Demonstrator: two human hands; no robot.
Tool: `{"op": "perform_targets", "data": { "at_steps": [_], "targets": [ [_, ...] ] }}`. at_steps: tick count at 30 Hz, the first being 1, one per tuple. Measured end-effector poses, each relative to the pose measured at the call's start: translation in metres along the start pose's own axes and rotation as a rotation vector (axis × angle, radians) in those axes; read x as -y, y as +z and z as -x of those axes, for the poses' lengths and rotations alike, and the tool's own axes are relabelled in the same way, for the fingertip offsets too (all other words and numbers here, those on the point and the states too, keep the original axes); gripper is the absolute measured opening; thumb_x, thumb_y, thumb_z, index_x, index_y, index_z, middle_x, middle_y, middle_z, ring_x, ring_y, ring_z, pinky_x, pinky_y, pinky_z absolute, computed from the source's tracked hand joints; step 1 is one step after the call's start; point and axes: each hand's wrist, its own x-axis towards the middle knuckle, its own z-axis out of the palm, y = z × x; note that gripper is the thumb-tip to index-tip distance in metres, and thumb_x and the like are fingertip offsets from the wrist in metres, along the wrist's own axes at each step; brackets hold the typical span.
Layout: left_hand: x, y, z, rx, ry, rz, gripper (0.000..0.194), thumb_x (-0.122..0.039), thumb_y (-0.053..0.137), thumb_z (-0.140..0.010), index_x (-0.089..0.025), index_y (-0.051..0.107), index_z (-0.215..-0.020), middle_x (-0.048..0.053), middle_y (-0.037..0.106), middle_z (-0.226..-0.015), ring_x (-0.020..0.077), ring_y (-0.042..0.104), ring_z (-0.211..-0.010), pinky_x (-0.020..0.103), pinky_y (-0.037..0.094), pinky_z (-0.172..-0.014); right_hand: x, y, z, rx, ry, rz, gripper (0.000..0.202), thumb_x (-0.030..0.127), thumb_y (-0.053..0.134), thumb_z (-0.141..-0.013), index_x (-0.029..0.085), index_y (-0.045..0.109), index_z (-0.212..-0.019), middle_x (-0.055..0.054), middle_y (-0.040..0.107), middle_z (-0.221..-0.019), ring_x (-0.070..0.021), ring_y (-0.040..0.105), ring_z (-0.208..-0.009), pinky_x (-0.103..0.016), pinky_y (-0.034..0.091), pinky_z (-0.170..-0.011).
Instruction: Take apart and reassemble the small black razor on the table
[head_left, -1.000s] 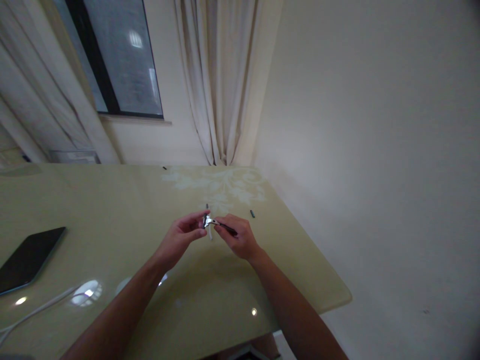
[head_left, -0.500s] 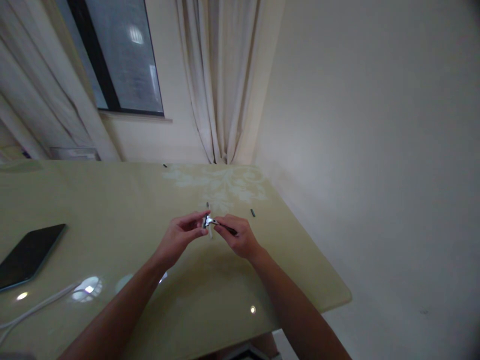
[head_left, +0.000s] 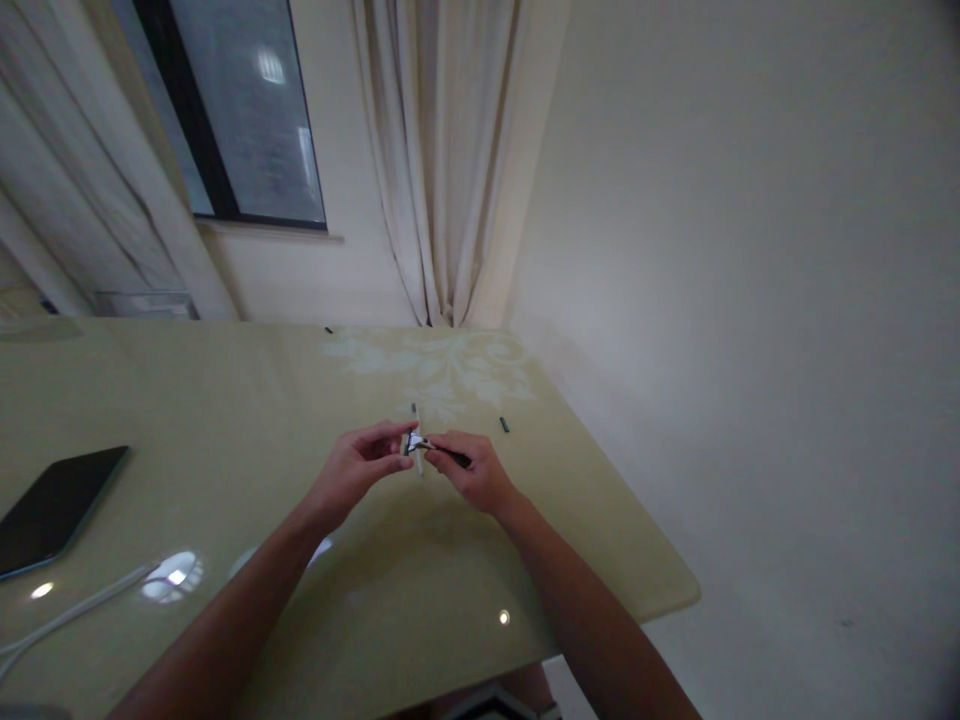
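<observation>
A razor (head_left: 418, 442) with a silver neck and a dark handle is held above the table between my hands. My left hand (head_left: 360, 460) pinches the two ends of its head between thumb and fingertips. Around the dark handle (head_left: 457, 458) are the closed thumb and fingers of my right hand (head_left: 474, 474). Below the razor, a thin whitish stick (head_left: 419, 467) with a dark tip lies on the table, partly hidden by the razor and my fingers. Right of it rests a small dark oblong piece (head_left: 505, 425), touched by neither hand.
The glossy yellowish table (head_left: 420, 600) has a wall along its right. A dark tablet (head_left: 56, 510) and a white cable (head_left: 75, 610) lie at the left. Another small dark piece (head_left: 328, 330) is at the far edge, near the curtain (head_left: 442, 180).
The razor's head has turned slightly between my fingers. Both hands keep their hold, and the whole view has shifted a little.
</observation>
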Motion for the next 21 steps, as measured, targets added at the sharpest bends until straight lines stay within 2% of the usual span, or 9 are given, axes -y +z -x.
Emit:
{"op": "perform_targets", "data": {
  "at_steps": [3,8,13,18,21],
  "targets": [
    [0.000,-0.001,-0.001,0.025,-0.012,0.027,0.041,-0.028,0.092,-0.064,-0.025,0.082,-0.104,0.000,0.064,-0.081,0.0151,0.059,-0.078,0.028,0.052,-0.075,-0.001,0.001,-0.001,-0.019,0.040,-0.027,0.027,0.040,0.067,-0.095,0.018,0.080,-0.103,-0.006,0.073,-0.083,-0.0167,0.063,-0.072,-0.027,0.047,-0.067],
    [0.005,-0.005,-0.003,0.085,-0.002,0.016,0.052,-0.032,0.090,-0.068,-0.027,0.077,-0.118,0.000,0.067,-0.087,0.0145,0.061,-0.080,0.026,0.052,-0.077,-0.002,0.001,-0.002,-0.043,0.053,-0.028,0.026,0.039,0.068,-0.094,0.018,0.080,-0.105,-0.007,0.076,-0.091,-0.0178,0.066,-0.078,-0.028,0.049,-0.073],
    [0.008,-0.003,-0.003,0.029,-0.013,-0.060,0.043,-0.039,0.087,-0.072,-0.025,0.078,-0.112,0.002,0.070,-0.090,0.0163,0.063,-0.084,0.029,0.052,-0.081,-0.008,0.001,-0.002,-0.050,0.021,0.004,0.025,0.038,0.068,-0.094,0.019,0.080,-0.104,-0.007,0.077,-0.089,-0.0174,0.067,-0.077,-0.028,0.049,-0.073],
    [0.009,0.000,-0.003,-0.008,0.013,-0.158,0.046,-0.045,0.084,-0.075,-0.021,0.076,-0.114,0.001,0.068,-0.085,0.0154,0.061,-0.078,0.027,0.050,-0.074,-0.012,0.002,-0.001,-0.092,-0.019,0.049,0.024,0.038,0.067,-0.095,0.020,0.080,-0.106,-0.006,0.077,-0.089,-0.0176,0.067,-0.076,-0.028,0.050,-0.073],
    [0.008,0.001,-0.002,0.008,0.013,-0.168,0.050,-0.046,0.084,-0.075,-0.021,0.074,-0.117,0.002,0.068,-0.087,0.0157,0.062,-0.077,0.027,0.050,-0.072,-0.012,0.002,-0.001,-0.083,-0.005,0.044,0.025,0.038,0.067,-0.095,0.020,0.080,-0.106,-0.007,0.078,-0.091,-0.0179,0.068,-0.079,-0.028,0.050,-0.074]
  ]
}}
